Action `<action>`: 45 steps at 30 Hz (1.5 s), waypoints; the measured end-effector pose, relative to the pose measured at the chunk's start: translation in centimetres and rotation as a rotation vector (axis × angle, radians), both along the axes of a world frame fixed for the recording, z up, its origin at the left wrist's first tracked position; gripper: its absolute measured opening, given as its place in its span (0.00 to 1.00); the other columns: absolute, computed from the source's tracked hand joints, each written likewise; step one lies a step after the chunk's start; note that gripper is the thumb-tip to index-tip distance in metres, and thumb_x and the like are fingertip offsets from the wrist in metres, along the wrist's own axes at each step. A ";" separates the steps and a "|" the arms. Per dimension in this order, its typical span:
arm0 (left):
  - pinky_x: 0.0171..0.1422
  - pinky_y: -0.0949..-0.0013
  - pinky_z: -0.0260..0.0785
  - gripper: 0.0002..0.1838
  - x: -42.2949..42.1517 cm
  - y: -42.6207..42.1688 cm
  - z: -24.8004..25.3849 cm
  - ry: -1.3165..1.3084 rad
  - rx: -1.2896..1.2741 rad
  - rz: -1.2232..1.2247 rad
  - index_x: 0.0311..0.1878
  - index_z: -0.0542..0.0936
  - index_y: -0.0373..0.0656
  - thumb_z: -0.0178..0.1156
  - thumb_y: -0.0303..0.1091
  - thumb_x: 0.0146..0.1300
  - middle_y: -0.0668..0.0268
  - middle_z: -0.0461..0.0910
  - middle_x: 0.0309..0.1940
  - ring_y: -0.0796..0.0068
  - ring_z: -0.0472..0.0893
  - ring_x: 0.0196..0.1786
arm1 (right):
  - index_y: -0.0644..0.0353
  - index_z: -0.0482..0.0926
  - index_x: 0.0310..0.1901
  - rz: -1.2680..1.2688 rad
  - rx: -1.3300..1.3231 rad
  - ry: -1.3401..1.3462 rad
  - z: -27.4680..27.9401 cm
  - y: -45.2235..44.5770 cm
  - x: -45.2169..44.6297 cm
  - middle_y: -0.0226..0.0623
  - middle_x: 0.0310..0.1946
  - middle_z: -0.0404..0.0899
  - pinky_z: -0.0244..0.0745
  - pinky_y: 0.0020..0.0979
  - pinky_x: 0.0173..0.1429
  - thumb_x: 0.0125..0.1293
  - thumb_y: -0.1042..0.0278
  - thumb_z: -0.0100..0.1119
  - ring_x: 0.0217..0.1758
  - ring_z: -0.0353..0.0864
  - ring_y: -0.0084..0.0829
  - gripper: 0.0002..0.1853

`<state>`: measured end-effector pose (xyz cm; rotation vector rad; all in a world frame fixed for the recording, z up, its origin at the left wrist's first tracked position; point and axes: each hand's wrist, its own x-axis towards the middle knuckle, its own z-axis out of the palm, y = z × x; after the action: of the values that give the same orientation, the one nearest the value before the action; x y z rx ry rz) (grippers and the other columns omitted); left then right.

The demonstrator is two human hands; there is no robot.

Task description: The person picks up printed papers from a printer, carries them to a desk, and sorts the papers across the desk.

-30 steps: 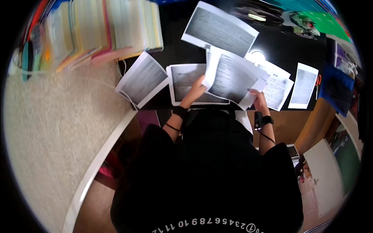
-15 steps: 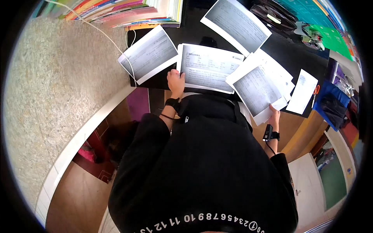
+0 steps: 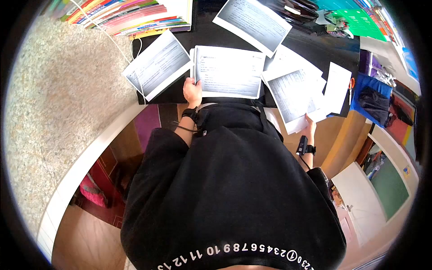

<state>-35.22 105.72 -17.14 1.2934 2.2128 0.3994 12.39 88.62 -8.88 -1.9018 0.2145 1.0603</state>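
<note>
My left hand (image 3: 192,92) is closed on the left edge of a stack of printed sheets (image 3: 229,72), thumb on top, at the black desk's front edge. On the right, my right hand (image 3: 309,123) pinches the lower edge of a printed sheet (image 3: 292,92); its fingers are partly hidden beneath the paper. That sheet lies over other white papers (image 3: 294,58) and juts past the desk edge. Another printed sheet (image 3: 158,65) lies tilted to the left of the stack, and one more (image 3: 253,24) lies behind it.
Upright books (image 3: 148,18) line the back left, with a white cable (image 3: 112,40) nearby. A white slip (image 3: 337,87) and orange-handled scissors (image 3: 352,83) lie right on the black desk (image 3: 204,33). A dark pouch (image 3: 294,9) and green booklet (image 3: 360,24) are at the back right.
The whole view has shifted, so the desk appears further left and higher. My right hand's papers have moved right relative to the middle stack, uncovering its right edge. Both hands keep their hold.
</note>
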 end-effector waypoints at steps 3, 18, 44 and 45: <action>0.35 0.58 0.68 0.12 0.2 0.0 0.1 -0.065 0.131 0.006 0.29 0.76 0.38 0.68 0.34 0.47 0.57 0.77 0.23 0.55 0.78 0.29 | 0.70 0.74 0.42 -0.044 0.047 -0.012 0.5 0.0 -0.5 0.38 0.34 0.75 0.72 0.37 0.40 0.53 0.76 0.60 0.35 0.76 0.34 0.14; 0.34 0.55 0.71 0.17 0.1 0.5 3.2 0.102 0.147 -0.261 0.25 0.78 0.39 0.49 0.41 0.63 0.53 0.78 0.24 0.51 0.79 0.28 | 0.71 0.75 0.49 0.835 0.037 -0.503 -0.7 -2.4 2.3 0.47 0.30 0.81 0.75 0.34 0.42 0.46 0.76 0.57 0.33 0.81 0.37 0.24; 0.29 0.58 0.66 0.11 -2.7 1.1 0.3 -0.271 0.186 -0.220 0.27 0.74 0.35 0.60 0.34 0.57 0.50 0.75 0.21 0.50 0.77 0.26 | 0.68 0.75 0.35 0.190 0.007 -0.111 3.2 2.0 -1.3 0.35 0.28 0.76 0.71 0.33 0.32 0.52 0.72 0.63 0.27 0.75 0.30 0.11; 0.28 0.61 0.65 0.12 -2.6 1.3 0.5 -0.317 0.218 -0.190 0.27 0.73 0.35 0.60 0.34 0.57 0.51 0.74 0.19 0.53 0.76 0.23 | 0.68 0.75 0.34 0.188 0.013 -0.118 3.0 1.8 -1.0 0.34 0.27 0.76 0.71 0.32 0.32 0.52 0.72 0.63 0.26 0.75 0.30 0.10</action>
<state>-37.84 107.01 -16.60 1.4268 1.8051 0.7332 11.35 90.46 -5.92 -1.9946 -0.0397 1.0652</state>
